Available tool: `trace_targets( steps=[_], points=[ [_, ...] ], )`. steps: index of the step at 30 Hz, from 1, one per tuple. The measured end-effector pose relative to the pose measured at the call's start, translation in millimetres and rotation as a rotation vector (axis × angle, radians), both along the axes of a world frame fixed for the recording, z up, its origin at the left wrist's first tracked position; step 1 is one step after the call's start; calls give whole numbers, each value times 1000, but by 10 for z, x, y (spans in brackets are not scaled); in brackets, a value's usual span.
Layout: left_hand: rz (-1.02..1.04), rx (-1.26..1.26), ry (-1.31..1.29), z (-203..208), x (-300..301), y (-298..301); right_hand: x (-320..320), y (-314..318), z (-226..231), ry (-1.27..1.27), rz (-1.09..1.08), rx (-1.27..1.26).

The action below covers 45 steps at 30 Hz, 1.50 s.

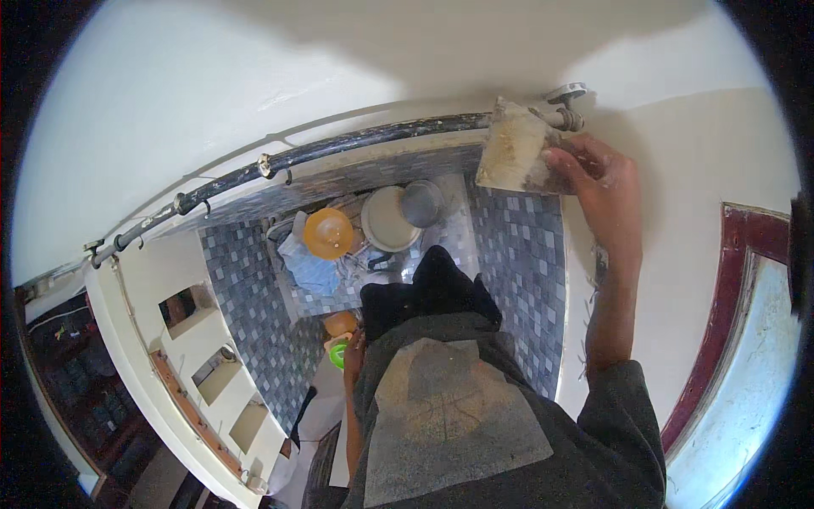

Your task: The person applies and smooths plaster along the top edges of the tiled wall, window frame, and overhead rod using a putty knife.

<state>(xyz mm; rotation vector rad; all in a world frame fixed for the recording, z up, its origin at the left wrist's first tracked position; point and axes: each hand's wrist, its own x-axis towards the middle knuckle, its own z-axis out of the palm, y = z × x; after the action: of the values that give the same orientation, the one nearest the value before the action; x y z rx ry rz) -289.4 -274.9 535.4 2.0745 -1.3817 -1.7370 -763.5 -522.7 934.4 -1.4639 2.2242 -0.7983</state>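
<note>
Right hand point(598, 174) was up high with the pad point(513, 151), a flat, stained, squarish piece, pinched at its right edge, thumb on the near side. My read: edge grip left most of the broad face free and the fingers off to one side. Pad sat at the right end of the pipe point(365, 140), across it from my viewpoint, just left of the end fitting point(570, 120); couldn't tell contact from a small gap. Pipe ran along the white wall point(212, 85), dark coat patchy with pale spots, likely carried by the fittings along it. Right arm was raised and bent, presumably because the pipe was up near my head. Left hand point(354, 346) hung low by my side, next to the green bowl point(337, 355); fingers mostly hidden, so can't say if it was gripping anything. Probably just out of the way. Down below, the orange basin point(328, 233), white tub point(386, 219) and grey tub point(424, 204) were grouped beyond my legs, tubs overlapping in view, blue cloth point(307, 265) beside the basin. Looked like they'd been parked together between the tiled walls point(521, 246) to save room.
</note>
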Motion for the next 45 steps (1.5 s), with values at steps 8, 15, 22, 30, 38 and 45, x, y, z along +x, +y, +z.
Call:
trace_targets(
  steps=[8,15,22,30,38,45],
  points=[
    [2,30,26,67,-68,22,107,-66,62,86,6,4],
    [84,-65,68,-242,-98,171,55,-149,221,-77,-39,181],
    [216,89,97,29,-445,-102,-274,-98,72,-184,-35,107],
    [271,150,47,236,-664,-117,121,-168,-246,-54,180,-5],
    [307,-217,-92,882,-1020,-217,966,-361,-404,-84,327,-108],
    [348,-210,-51,511,-627,80,1135,-501,-143,-33,320,18]
  ],
)
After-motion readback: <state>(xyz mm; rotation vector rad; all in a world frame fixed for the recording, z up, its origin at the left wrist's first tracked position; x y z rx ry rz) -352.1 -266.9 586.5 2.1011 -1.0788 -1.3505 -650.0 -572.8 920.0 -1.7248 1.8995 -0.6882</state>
